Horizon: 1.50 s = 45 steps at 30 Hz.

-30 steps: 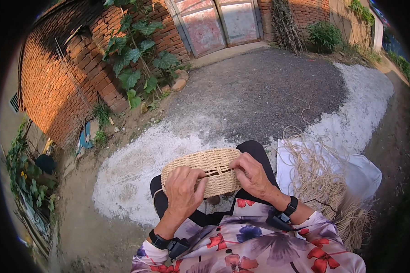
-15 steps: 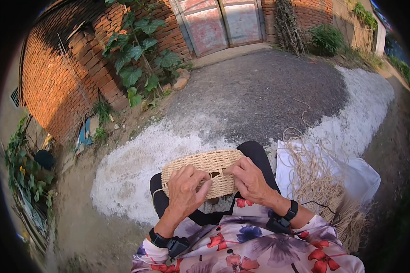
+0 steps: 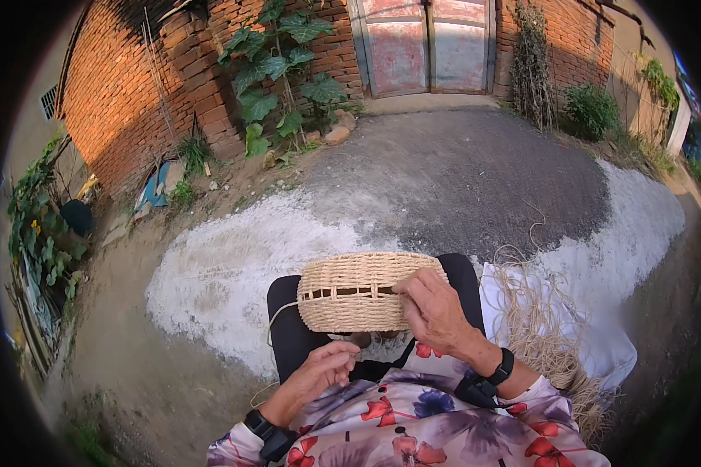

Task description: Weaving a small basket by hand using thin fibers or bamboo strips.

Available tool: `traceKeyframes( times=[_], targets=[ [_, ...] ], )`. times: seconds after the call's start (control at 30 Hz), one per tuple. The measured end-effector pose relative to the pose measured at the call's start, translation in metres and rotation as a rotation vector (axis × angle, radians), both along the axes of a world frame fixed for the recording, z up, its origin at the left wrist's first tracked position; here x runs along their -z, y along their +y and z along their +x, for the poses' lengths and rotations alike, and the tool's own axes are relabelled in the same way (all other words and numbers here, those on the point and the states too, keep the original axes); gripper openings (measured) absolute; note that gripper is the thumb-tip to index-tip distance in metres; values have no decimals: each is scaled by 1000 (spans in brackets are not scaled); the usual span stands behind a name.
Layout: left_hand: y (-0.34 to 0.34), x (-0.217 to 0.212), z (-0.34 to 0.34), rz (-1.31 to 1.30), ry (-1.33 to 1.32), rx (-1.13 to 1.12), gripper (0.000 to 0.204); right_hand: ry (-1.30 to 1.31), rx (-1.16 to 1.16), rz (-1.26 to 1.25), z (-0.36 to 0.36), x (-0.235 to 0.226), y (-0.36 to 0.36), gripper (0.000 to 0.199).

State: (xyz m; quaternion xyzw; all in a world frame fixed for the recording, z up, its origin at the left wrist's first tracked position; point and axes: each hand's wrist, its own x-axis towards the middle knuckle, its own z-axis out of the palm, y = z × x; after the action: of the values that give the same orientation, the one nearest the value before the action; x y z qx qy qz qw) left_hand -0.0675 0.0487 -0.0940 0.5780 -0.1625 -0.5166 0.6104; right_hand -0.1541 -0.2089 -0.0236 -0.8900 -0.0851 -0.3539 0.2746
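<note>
A pale woven basket [image 3: 350,314] rests across my dark-trousered knees, a narrow slot with short uprights running along its middle. My right hand [image 3: 436,315] is at the basket's right end, thumb and fingers closed on the weave beside the slot. Below the basket and apart from it, my left hand [image 3: 319,372] hangs before my lap, its fingers loosely stretched, with nothing visible in them. A thin cord [image 3: 272,325] trails from the basket's left end down past my left knee. Another bit of cord loops by the left wrist.
To my right, a heap of loose tan cord [image 3: 533,319] lies over a white sack [image 3: 611,342]. Ahead are pale and dark patches of ground, a leafy climbing plant [image 3: 276,66], brick walls [image 3: 132,101] and a worn double door [image 3: 401,54].
My left hand has let go of the basket and moved down toward my lap, uncovering the left part of the slot. My right hand stays at the right end. The whole view has shifted.
</note>
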Motion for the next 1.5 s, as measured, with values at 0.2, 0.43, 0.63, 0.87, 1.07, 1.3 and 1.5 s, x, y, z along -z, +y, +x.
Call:
traceKeyframes(
  times=[0.2, 0.43, 0.63, 0.87, 1.07, 1.3, 1.5],
  targets=[
    [-24, 48, 17, -711, 683, -377, 28, 53, 60, -109, 23, -10, 26, 20],
    [-46, 60, 26, -815, 702, -398, 15, 165, 41, -243, 33, -13, 22, 22],
    [-81, 36, 41, -558, 206, -388, 21, 169, 133, 87, 23, 50, -26, 16],
    [-88, 27, 23, -30, -323, -136, 35, 398, 45, 263, -6, 30, -32, 22],
    [-85, 21, 19, -71, -331, -110, 37, 329, -83, 17, 24, 27, -19, 18],
    [-82, 14, 24, -104, -279, -72, 32, 421, -208, 281, 41, 21, -22, 16],
    [-74, 32, 39, -153, -149, 23, 26, 303, -400, 578, 48, -47, -8, 9]
  ],
)
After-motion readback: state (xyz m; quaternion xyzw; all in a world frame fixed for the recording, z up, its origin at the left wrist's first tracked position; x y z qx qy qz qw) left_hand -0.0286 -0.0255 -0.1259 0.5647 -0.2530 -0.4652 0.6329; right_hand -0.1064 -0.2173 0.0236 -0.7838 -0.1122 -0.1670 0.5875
